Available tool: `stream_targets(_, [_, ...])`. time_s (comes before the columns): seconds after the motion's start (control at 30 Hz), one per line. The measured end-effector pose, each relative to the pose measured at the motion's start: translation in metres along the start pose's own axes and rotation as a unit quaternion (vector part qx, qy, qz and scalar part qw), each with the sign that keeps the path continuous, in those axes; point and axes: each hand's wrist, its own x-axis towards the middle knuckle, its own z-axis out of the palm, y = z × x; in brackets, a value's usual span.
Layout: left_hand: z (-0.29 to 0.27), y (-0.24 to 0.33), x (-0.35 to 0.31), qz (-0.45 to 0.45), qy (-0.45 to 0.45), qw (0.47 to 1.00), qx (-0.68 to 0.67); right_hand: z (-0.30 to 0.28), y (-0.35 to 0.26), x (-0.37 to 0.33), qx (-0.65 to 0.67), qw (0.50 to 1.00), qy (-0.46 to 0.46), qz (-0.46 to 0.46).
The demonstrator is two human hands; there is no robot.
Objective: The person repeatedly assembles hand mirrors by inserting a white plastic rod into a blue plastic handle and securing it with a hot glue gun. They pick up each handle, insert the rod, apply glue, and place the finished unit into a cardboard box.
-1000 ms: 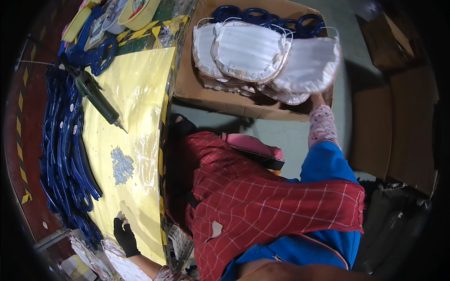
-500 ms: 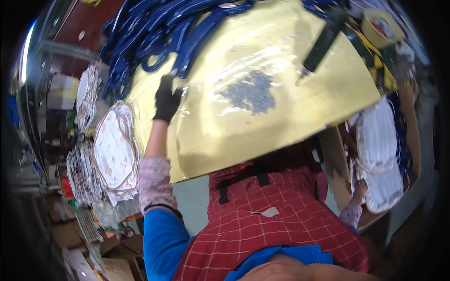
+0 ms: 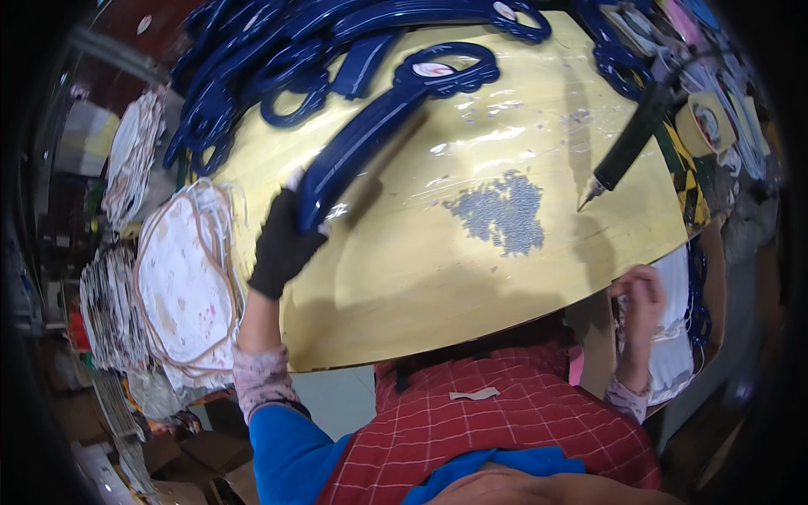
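My left hand point(image 3: 284, 248), in a black glove with bare fingertips, grips the lower end of a glossy dark blue plastic piece point(image 3: 362, 143). This piece is a long curved bar ending in a scalloped loop with a white oval label; the loop end points away to the right above the table. My right hand point(image 3: 641, 295), bare, is at the table's right front edge, fingers loosely bent, with nothing seen in it. On the yellow tabletop point(image 3: 404, 311) lies a spread heap of small grey metal pieces point(image 3: 505, 215), perhaps screws. A black power screwdriver point(image 3: 631, 139) hangs tip-down right of the heap.
More blue looped pieces point(image 3: 244, 76) pile along the far left edge. Stacks of white printed fabric pads point(image 3: 189, 286) stand at the left. On the right, a cardboard box point(image 3: 714, 278) holds white padded pieces point(image 3: 669, 362). A tape roll point(image 3: 709, 122) sits at the far right.
My left hand has drawn the blue piece from the pile toward me. My right hand has risen out of the box to the table edge. The view has shifted.
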Motion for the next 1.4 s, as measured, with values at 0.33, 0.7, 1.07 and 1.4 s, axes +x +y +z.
stream_targets(0.33, [0.041, 0.050, -0.176, -0.008, -0.166, 0.937, -0.308, 0.246, 0.013, 0.100, 0.236, 0.961, -0.107, 0.095])
stream_targets(0.7, [-0.063, -0.095, -0.183, -0.143, 0.215, 0.852, 0.456, 0.097, -0.012, 0.100, -0.071, 0.973, -0.217, 0.012])
stream_targets(1.07, [0.046, 0.109, -0.148, 0.100, 0.179, 0.922, 0.329, 0.095, 0.004, 0.025, -0.098, 0.942, -0.273, 0.169])
stream_targets(1.4, [0.109, 0.163, -0.143, 0.159, 0.082, 0.967, 0.179, 0.096, 0.024, 0.029, -0.055, 0.946, -0.225, 0.228])
